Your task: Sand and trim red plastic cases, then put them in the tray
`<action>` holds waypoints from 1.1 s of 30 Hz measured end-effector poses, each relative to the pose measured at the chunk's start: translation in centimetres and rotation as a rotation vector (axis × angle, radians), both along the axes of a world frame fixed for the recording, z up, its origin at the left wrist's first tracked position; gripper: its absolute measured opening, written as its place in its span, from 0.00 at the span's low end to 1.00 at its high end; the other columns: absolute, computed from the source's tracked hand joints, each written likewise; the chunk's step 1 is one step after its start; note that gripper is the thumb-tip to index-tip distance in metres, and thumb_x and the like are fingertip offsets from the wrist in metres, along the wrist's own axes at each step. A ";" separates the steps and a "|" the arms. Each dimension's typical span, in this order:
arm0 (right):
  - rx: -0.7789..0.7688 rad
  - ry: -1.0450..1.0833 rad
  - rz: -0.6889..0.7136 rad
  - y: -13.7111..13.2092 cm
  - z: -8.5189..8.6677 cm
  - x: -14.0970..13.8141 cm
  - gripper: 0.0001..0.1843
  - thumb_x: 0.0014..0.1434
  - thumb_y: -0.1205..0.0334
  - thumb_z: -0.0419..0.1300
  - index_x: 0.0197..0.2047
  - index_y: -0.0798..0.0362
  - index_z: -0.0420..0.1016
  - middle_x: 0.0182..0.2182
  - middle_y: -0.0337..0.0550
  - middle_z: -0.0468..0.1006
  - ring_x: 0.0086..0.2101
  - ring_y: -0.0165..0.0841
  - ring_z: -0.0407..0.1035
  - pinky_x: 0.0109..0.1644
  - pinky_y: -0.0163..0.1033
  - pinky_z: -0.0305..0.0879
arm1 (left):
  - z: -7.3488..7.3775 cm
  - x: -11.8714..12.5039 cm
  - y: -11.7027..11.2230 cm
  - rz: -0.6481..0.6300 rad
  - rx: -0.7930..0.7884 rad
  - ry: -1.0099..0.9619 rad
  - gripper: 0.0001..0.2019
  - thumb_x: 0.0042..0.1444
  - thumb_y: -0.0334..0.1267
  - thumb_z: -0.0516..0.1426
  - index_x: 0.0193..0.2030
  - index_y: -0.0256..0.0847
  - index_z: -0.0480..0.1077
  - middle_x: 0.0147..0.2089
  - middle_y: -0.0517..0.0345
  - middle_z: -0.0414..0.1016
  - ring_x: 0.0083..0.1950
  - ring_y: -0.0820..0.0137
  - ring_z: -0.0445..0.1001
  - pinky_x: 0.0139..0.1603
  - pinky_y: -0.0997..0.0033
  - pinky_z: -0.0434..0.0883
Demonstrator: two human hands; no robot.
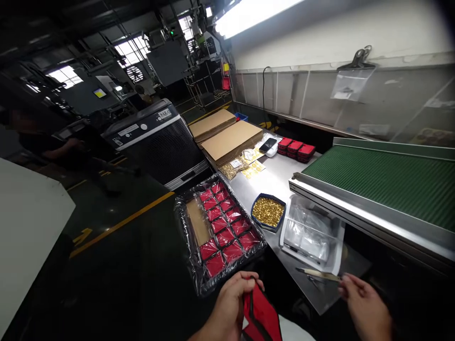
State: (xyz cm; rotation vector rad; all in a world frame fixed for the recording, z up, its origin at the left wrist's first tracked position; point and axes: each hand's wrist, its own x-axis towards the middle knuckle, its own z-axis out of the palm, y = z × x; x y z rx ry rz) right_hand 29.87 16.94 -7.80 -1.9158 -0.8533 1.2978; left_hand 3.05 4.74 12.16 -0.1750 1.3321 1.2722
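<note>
My left hand [231, 303] is closed round the upper edge of an open red pouch [261, 317] at the bottom of the view. My right hand [362, 303] pinches the end of a slim pale tool [318, 273] lying on the steel table [280, 177]. Just ahead of my left hand sits a plastic-lined black tray [192, 227] holding rows of red pouches [227, 222]. A blue dish of small golden parts [268, 211] stands beside it.
A white tray with clear bags [309, 234] lies by the green conveyor belt [387, 182]. Stacked red cases [295, 149], a phone [268, 144], bagged parts [236, 166] and cardboard sheets [229, 138] lie farther back. A dark machine [156, 142] stands left.
</note>
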 end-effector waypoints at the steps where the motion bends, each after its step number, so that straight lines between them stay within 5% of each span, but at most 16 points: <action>1: -0.045 0.101 0.079 -1.6 2.1 -1.4 0.25 0.43 0.46 0.67 0.42 0.51 0.74 0.33 0.51 0.80 0.32 0.45 0.75 0.36 0.49 0.71 | -0.6 -0.2 0.2 0.026 -0.018 0.014 0.07 0.49 0.33 0.61 0.35 0.32 0.74 0.35 0.44 0.79 0.35 0.63 0.77 0.38 0.69 0.72; 3: -0.048 0.389 0.384 -4.4 7.0 -4.7 0.30 0.45 0.46 0.68 0.48 0.53 0.73 0.39 0.54 0.80 0.36 0.45 0.75 0.39 0.48 0.71 | -1.9 -0.7 0.6 0.054 -0.064 0.038 0.06 0.53 0.36 0.62 0.31 0.34 0.73 0.31 0.48 0.79 0.32 0.65 0.77 0.36 0.69 0.73; 6: 0.025 0.725 0.862 -6.3 13.6 -9.4 0.37 0.48 0.54 0.70 0.60 0.49 0.66 0.55 0.52 0.74 0.51 0.43 0.71 0.56 0.50 0.66 | -3.9 -1.6 1.3 -0.005 -0.094 0.054 0.10 0.54 0.39 0.64 0.28 0.35 0.71 0.25 0.55 0.76 0.26 0.68 0.75 0.30 0.73 0.72; 8: 0.047 0.763 0.936 -6.3 15.7 -11.4 0.35 0.48 0.55 0.71 0.58 0.50 0.69 0.53 0.50 0.75 0.51 0.42 0.70 0.58 0.49 0.64 | -4.8 -2.3 1.9 -0.071 -0.081 0.058 0.13 0.53 0.42 0.65 0.27 0.35 0.71 0.22 0.58 0.75 0.22 0.71 0.73 0.25 0.75 0.69; 10: 0.008 0.777 0.868 -6.2 15.9 -12.4 0.29 0.48 0.52 0.71 0.52 0.53 0.74 0.48 0.48 0.78 0.47 0.38 0.72 0.53 0.44 0.65 | -5.1 -3.0 2.4 -0.113 -0.032 0.036 0.14 0.52 0.43 0.66 0.24 0.36 0.70 0.25 0.58 0.77 0.24 0.72 0.74 0.26 0.77 0.70; 13: -0.138 0.946 0.605 -6.7 14.8 -13.3 0.25 0.54 0.43 0.65 0.45 0.57 0.77 0.38 0.45 0.80 0.37 0.32 0.73 0.44 0.37 0.67 | -5.0 -3.7 2.8 -0.218 0.114 -0.166 0.14 0.57 0.47 0.61 0.34 0.37 0.75 0.40 0.52 0.81 0.39 0.66 0.78 0.42 0.70 0.75; 16: -0.322 1.153 0.377 -7.7 14.1 -14.1 0.32 0.56 0.35 0.57 0.44 0.58 0.77 0.34 0.47 0.80 0.33 0.33 0.74 0.42 0.39 0.68 | -4.9 -3.7 2.9 -0.384 0.325 -0.522 0.29 0.59 0.59 0.54 0.57 0.37 0.69 0.52 0.43 0.77 0.54 0.54 0.75 0.57 0.55 0.71; 19: -0.346 1.129 0.333 -8.3 13.5 -13.7 0.32 0.54 0.34 0.59 0.41 0.59 0.77 0.32 0.47 0.80 0.33 0.34 0.75 0.43 0.40 0.69 | -5.1 -3.0 3.1 -0.419 0.395 -0.643 0.32 0.59 0.61 0.52 0.58 0.36 0.69 0.53 0.40 0.77 0.57 0.49 0.72 0.62 0.48 0.66; 21: -0.329 0.951 0.417 -8.2 12.2 -12.2 0.34 0.57 0.33 0.54 0.39 0.60 0.77 0.31 0.48 0.79 0.31 0.34 0.74 0.41 0.41 0.70 | -5.3 -2.6 3.4 -0.370 0.339 -0.608 0.25 0.62 0.55 0.51 0.52 0.35 0.73 0.48 0.42 0.80 0.54 0.52 0.75 0.61 0.49 0.67; 24: -0.247 0.373 0.535 -7.0 8.4 -9.0 0.35 0.61 0.35 0.46 0.42 0.59 0.75 0.31 0.49 0.78 0.31 0.37 0.74 0.38 0.45 0.72 | -5.5 -2.5 3.6 -0.305 0.169 -0.542 0.22 0.62 0.53 0.53 0.44 0.33 0.75 0.40 0.45 0.82 0.45 0.56 0.79 0.56 0.52 0.72; 28: -0.056 -0.206 0.435 -4.5 2.3 -5.4 0.21 0.60 0.51 0.54 0.51 0.55 0.70 0.44 0.51 0.75 0.44 0.41 0.71 0.50 0.48 0.67 | -5.5 -3.0 2.9 -0.354 -0.098 -0.416 0.31 0.54 0.62 0.56 0.48 0.32 0.72 0.38 0.40 0.81 0.41 0.51 0.80 0.49 0.49 0.74; 33: 0.004 -0.516 0.518 -3.3 -2.8 -3.0 0.20 0.57 0.63 0.57 0.54 0.53 0.69 0.53 0.54 0.67 0.51 0.46 0.66 0.53 0.45 0.61 | -5.4 -2.7 0.3 -0.353 0.021 -0.400 0.31 0.59 0.60 0.53 0.57 0.34 0.67 0.45 0.41 0.80 0.46 0.53 0.79 0.52 0.56 0.72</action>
